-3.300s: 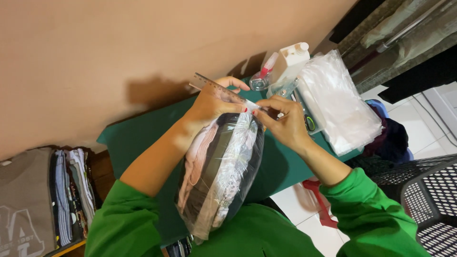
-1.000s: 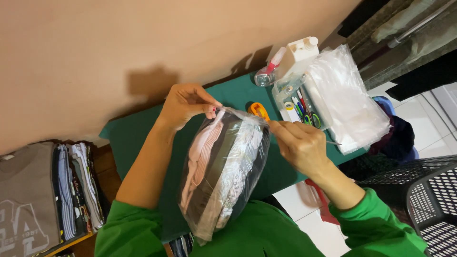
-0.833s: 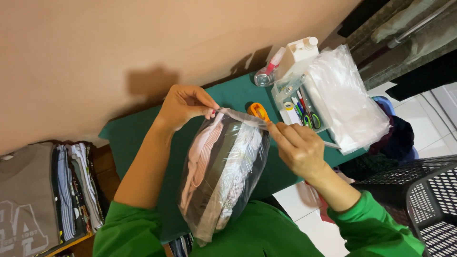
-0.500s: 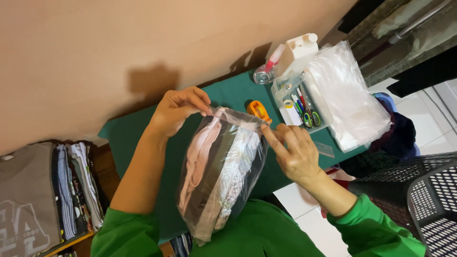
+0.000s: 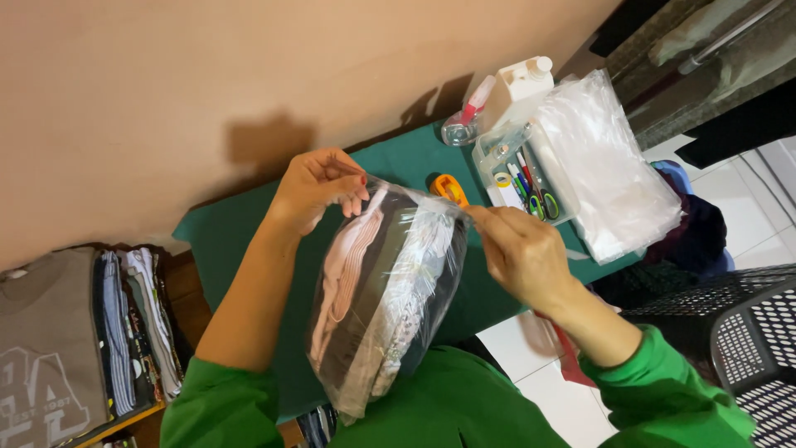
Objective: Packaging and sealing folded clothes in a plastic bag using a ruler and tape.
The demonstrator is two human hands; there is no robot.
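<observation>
A clear plastic bag [image 5: 390,307] stuffed with folded pink, dark and patterned clothes stands upright against my green sweater, over the green table [image 5: 240,241]. My left hand [image 5: 319,187] pinches the bag's top left corner. On the other side, my right hand [image 5: 518,253] grips the top right edge of the bag's mouth. Both hands hold the opening stretched between them.
An orange tape dispenser [image 5: 448,187] lies just behind the bag. A clear tray [image 5: 518,170] of pens and scissors, a small spray bottle [image 5: 464,120] and a stack of plastic bags [image 5: 609,166] sit at the right. Folded clothes [image 5: 75,340] are piled at the left. A black basket [image 5: 746,340] stands on the right.
My right hand has moved from the bag's right side up to its top edge and taken hold there. The left hand keeps its pinch on the corner.
</observation>
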